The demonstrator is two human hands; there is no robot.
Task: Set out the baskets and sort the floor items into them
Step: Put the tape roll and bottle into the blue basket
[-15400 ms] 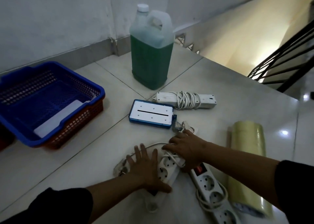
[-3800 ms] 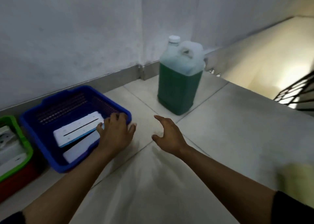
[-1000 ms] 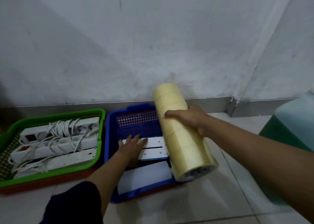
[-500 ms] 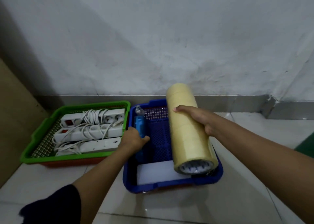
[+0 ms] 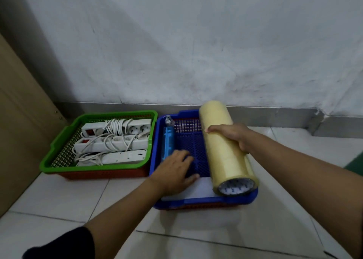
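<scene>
Under our right hand's fingers [image 5: 216,130], clamped on the tape roll [image 5: 224,148], we are risking trapping our flat, spread left hand [image 5: 174,170] inside the blue basket [image 5: 206,200].

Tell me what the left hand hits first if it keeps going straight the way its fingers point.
The left hand points up and right over the blue basket. Going on, it would probably meet the roll of tape that the right hand holds, though depth is unclear.
</scene>
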